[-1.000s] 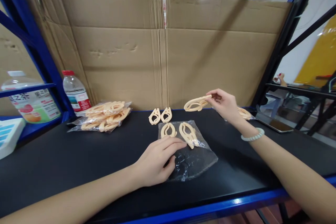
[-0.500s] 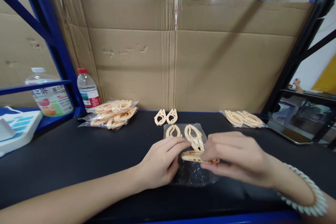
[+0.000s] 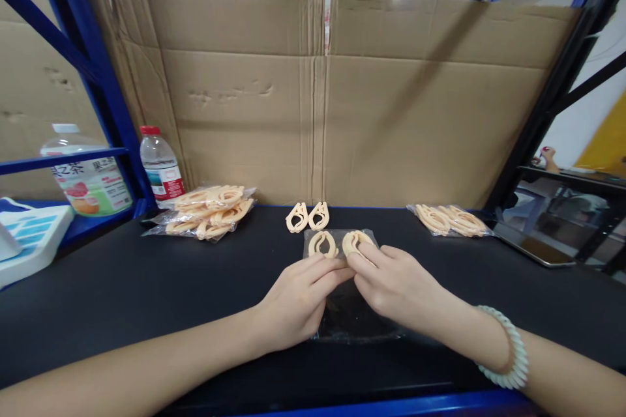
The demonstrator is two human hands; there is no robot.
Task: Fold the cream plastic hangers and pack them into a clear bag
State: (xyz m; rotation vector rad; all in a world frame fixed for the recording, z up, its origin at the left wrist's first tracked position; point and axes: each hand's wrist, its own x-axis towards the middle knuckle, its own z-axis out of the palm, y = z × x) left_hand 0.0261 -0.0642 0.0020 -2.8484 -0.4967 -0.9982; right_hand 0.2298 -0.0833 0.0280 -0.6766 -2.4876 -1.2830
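Note:
A clear plastic bag (image 3: 359, 329) lies flat on the black table in front of me. On its far part sit two beige folding hangers, the left one (image 3: 323, 244) and the right one (image 3: 353, 241), side by side. My left hand (image 3: 300, 296) is closed at the bag's left side, its fingertips pinching the plastic just below the left hanger. Fingers of my right hand (image 3: 391, 280) are closed on the right hanger and cover its lower part. The fingertips of both hands nearly meet. Whether another hanger lies beneath my right hand is hidden.
Two loose folding hangers (image 3: 307, 217) lie beyond the bag. Bagged hangers are piled (image 3: 208, 212) at the left, and another bagged set (image 3: 450, 219) lies at the right near a dark flat tablet-like object (image 3: 533, 251). Bottles (image 3: 163, 172) stand left; cardboard (image 3: 244, 98) walls the back.
My right hand has moved left and down, bringing the hanger it held edge-on to the bag's right side. That hanger no longer shows separately. My left hand has stayed nearly still.

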